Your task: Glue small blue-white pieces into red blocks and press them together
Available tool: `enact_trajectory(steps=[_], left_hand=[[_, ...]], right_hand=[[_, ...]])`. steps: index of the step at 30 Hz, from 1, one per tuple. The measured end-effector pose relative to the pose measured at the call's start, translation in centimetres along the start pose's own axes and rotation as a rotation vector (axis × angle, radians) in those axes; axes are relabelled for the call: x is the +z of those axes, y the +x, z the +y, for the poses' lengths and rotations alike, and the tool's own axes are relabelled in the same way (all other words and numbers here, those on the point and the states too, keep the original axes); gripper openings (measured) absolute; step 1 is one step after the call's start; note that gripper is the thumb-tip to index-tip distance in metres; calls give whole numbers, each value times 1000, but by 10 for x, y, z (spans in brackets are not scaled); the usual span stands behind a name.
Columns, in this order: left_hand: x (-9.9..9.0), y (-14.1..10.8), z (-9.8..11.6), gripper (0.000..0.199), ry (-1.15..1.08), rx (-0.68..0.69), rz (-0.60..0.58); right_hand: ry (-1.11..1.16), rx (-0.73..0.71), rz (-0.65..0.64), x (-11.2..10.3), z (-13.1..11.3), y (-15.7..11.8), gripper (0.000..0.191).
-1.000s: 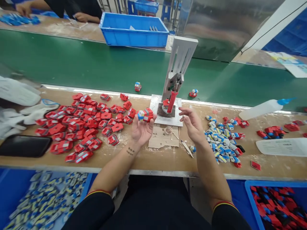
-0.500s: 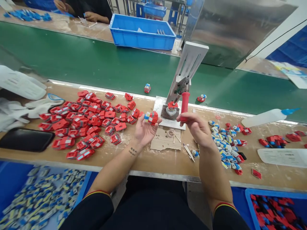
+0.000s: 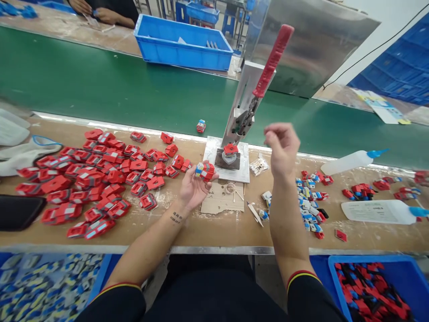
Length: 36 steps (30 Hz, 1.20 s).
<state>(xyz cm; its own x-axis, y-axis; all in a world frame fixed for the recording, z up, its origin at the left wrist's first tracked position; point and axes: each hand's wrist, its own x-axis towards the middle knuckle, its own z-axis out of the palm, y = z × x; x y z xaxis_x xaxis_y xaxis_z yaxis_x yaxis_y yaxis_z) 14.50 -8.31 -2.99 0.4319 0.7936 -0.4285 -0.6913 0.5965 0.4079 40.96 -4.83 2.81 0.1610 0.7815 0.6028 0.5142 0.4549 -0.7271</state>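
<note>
My left hand [image 3: 193, 190] is closed around a small toy car [image 3: 205, 171] with a red body and a white, blue and yellow part, held palm up over the table. Empty as far as I can see, my right hand [image 3: 283, 145] hangs in the air to the right of the press, its fingers curled. The red lever handle [image 3: 274, 60] of the metal toggle press [image 3: 243, 114] points up, apart from that hand. Under the press head, a red car body [image 3: 230, 149] sits on the pale round holder [image 3: 229, 157].
A heap of red car bodies [image 3: 90, 176] spreads at left. At right lie white-and-blue parts [image 3: 310, 208] and two bottles [image 3: 350, 162]. Behind runs a green belt [image 3: 161, 103] bearing a toy car [image 3: 201, 126]. A co-worker's hands [image 3: 105, 15] are across it.
My right hand has let go of the red lever handle, which has swung from hanging down to pointing up. The left hand still holds the toy car. The view has shifted slightly right.
</note>
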Motion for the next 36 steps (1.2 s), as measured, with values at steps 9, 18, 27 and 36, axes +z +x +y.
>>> enact_trajectory(steps=[9, 18, 27, 36], left_hand=[[0, 1, 1, 41, -60, -64, 50], [-23, 13, -4, 33, 89, 78, -94], [-18, 31, 22, 57, 365, 352, -145], [10, 84, 37, 69, 746, 533, -63]], right_hand=[[58, 418, -409, 52, 66, -31, 55], [249, 642, -308, 1, 73, -46, 56], [-473, 485, -400, -22, 141, 49, 28], [-534, 373, -253, -32, 142, 90, 58]])
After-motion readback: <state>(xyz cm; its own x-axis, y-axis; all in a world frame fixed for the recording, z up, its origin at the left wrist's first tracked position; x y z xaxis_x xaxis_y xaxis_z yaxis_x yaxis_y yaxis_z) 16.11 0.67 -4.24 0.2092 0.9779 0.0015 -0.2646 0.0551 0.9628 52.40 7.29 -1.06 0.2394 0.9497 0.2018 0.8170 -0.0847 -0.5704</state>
